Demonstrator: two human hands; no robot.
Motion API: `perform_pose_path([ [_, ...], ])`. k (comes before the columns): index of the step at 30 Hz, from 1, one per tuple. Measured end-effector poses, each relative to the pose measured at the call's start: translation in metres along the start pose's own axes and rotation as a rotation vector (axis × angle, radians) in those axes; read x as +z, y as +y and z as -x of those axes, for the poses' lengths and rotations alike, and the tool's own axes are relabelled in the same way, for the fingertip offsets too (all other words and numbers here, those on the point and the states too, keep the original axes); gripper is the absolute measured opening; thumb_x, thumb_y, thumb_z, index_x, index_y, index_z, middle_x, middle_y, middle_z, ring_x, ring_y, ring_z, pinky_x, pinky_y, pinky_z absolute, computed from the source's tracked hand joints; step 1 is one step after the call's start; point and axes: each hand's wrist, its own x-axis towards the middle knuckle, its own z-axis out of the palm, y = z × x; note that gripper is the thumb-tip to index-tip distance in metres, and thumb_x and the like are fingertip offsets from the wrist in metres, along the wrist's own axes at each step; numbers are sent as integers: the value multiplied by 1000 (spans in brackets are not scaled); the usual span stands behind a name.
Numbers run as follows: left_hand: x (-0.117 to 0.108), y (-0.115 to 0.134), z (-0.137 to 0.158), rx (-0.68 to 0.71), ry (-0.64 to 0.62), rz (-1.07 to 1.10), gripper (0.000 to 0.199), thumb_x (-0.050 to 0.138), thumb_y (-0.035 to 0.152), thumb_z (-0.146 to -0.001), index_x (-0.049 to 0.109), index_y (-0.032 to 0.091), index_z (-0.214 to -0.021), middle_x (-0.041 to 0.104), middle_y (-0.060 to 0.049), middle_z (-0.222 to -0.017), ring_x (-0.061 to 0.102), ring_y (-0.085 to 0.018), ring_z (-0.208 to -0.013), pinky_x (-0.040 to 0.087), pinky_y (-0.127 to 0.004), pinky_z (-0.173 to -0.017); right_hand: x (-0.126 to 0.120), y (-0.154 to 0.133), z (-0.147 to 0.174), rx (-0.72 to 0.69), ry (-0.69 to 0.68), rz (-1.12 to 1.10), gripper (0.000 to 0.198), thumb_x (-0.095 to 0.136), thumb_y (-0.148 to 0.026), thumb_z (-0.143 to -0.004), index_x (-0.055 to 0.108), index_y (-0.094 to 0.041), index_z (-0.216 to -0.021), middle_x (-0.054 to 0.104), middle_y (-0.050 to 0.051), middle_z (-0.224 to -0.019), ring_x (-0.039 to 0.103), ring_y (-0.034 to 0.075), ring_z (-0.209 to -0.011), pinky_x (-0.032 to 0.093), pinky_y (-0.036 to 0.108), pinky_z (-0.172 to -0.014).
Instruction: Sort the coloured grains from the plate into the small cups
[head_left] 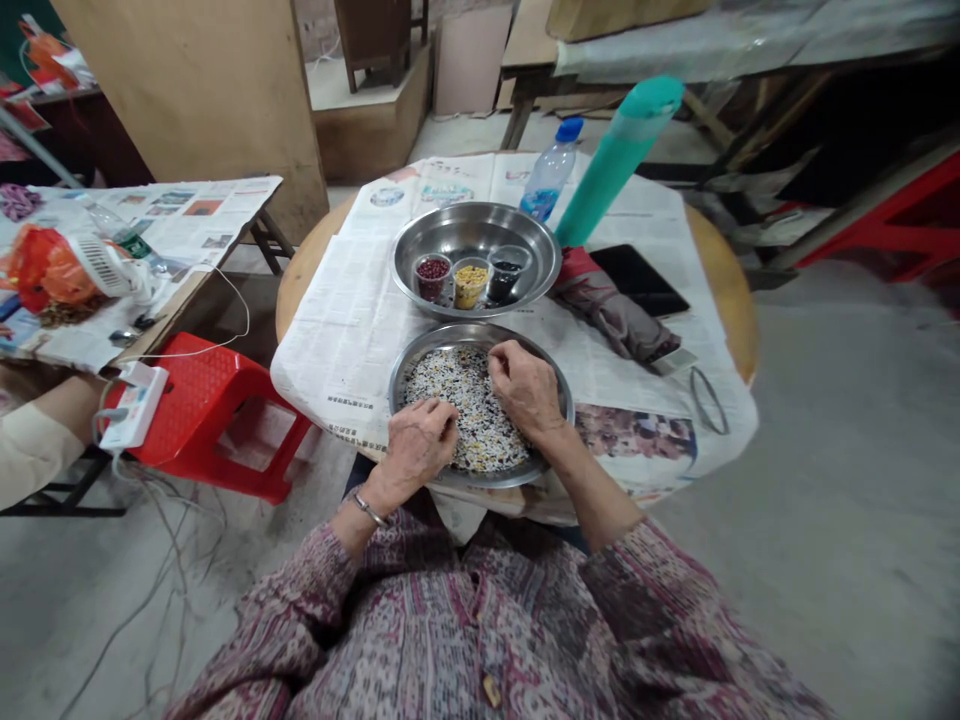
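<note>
A round metal tray (401, 372) in front of me holds mixed grains (469, 405), mostly white with black, yellow and a few dark red bits. My left hand (421, 438) is over its left edge, fingers curled in. Above the grains on the right, my right hand (525, 388) has its fingers bent and pressed together. Whatever either hand pinches is hidden. Behind stands a metal basin (469, 225) with three clear cups: one of red beans (433, 277), one of yellow kernels (471, 285) and one of black beans (504, 278).
Newspaper (337, 330) covers the round table. A water bottle (553, 170), a green cylinder (622, 160), a folded umbrella (619, 315) and a black tablet (640, 279) lie or stand beyond the basin. At left are a red stool (217, 410), a power strip (135, 408) and another person's arm (45, 435).
</note>
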Motion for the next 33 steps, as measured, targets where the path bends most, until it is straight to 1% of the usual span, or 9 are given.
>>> perform_pose_path([
  [3,0,0,0,-7,0,9,10,58,12,-91,63,21,-93,69,-2,-92,64,-17,-91,50,-29,-85,-7,1,-1,-9,-35,-174,17,48,-23,-86,64,-20,-89,70,6,-79,60,19,-69,44,30,-69],
  [6,2,0,0,-23,7,12,12,57,13,-93,64,22,-94,69,-1,-92,64,-16,-91,50,-28,-86,-17,-2,-2,-59,-88,-277,18,50,-20,-81,67,-20,-86,69,4,-79,60,17,-69,47,29,-69],
  [10,3,3,0,-76,28,-6,11,58,14,-94,65,22,-90,68,-1,-88,64,-16,-88,49,-27,-83,-23,-12,4,-124,-147,-297,20,52,-17,-80,70,-19,-87,71,6,-88,61,17,-74,47,29,-73],
  [14,2,5,0,-87,21,-21,10,59,12,-93,64,20,-88,67,-2,-87,63,-16,-87,49,-26,-81,-17,-19,20,-169,-223,-295,17,54,-15,-81,70,-19,-85,70,5,-89,61,17,-79,46,30,-77],
  [19,0,6,-1,-82,6,-23,10,58,14,-95,63,20,-88,67,-2,-88,63,-16,-87,49,-26,-81,-9,-21,37,-231,-262,-189,17,51,-13,-86,67,-19,-88,66,6,-90,60,19,-85,44,30,-77],
  [23,1,6,-1,-89,5,-16,10,57,15,-95,63,20,-89,68,-2,-89,63,-16,-88,49,-26,-81,-9,-23,39,-310,-333,-102,20,49,-13,-92,67,-20,-94,66,7,-95,59,20,-91,43,29,-79],
  [26,1,6,0,-91,11,-9,11,58,14,-95,63,20,-87,68,-2,-89,63,-15,-87,49,-26,-81,-9,-24,38,-353,-366,-11,20,48,-15,-94,67,-19,-95,65,8,-95,59,21,-94,43,29,-79],
  [29,2,6,0,-90,11,-7,11,58,14,-95,63,20,-87,68,-2,-88,63,-15,-86,49,-26,-81,-8,-25,39,-377,-364,63,21,46,-14,-95,66,-18,-93,65,8,-94,59,22,-94,42,30,-77],
  [33,3,5,0,-90,17,-15,11,57,16,-96,63,20,-87,67,-2,-86,62,-16,-84,49,-27,-81,-6,-25,40,-382,-326,81,22,44,-13,-95,64,-18,-91,65,8,-91,58,21,-90,41,30,-76],
])
